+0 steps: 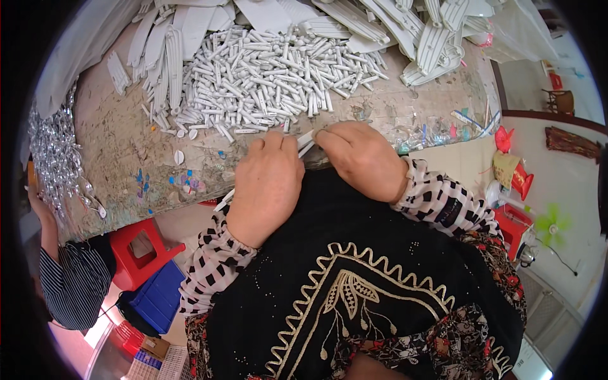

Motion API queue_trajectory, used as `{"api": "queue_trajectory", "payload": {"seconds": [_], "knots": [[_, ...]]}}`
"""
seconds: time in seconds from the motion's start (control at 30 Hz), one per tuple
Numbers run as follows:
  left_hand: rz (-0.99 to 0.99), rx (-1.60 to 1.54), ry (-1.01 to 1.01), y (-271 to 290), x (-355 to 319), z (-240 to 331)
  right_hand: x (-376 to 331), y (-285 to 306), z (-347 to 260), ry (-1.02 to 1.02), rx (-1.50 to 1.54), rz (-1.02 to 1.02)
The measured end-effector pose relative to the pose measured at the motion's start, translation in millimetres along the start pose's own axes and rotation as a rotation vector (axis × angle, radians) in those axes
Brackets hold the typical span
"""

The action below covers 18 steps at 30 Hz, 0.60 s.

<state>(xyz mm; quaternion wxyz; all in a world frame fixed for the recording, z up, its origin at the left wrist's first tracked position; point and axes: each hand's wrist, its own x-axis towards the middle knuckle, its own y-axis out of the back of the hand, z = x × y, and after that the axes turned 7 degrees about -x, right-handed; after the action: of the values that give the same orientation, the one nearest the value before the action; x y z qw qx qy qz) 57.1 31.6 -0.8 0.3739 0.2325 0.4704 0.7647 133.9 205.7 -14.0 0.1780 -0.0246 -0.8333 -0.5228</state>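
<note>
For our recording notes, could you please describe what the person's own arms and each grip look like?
The left grip and right grip are bare hands. The left sleeve and right sleeve are checked in black and pale with gathered cuffs, and the right bears a dark label. Dark floral fabric with red shows above.

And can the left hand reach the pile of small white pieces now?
Likely yes: the left hand is beside the pile, nothing visibly between, though it seems occupied with a white strip.
</note>
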Motion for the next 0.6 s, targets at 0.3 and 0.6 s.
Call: {"api": "queue_trajectory", "payload": {"seconds": [0.3,0.6], "knots": [[0.023,0.102,-0.103,-3.7,-2.2,2.9,38.8,-0.1,9.6,-0.308,0.357,0.171],[0.045,0.059,-0.151,-3.7,1.5,3.0,49.6,-26.9,8.1,-0.367,0.085,-0.079]]}}
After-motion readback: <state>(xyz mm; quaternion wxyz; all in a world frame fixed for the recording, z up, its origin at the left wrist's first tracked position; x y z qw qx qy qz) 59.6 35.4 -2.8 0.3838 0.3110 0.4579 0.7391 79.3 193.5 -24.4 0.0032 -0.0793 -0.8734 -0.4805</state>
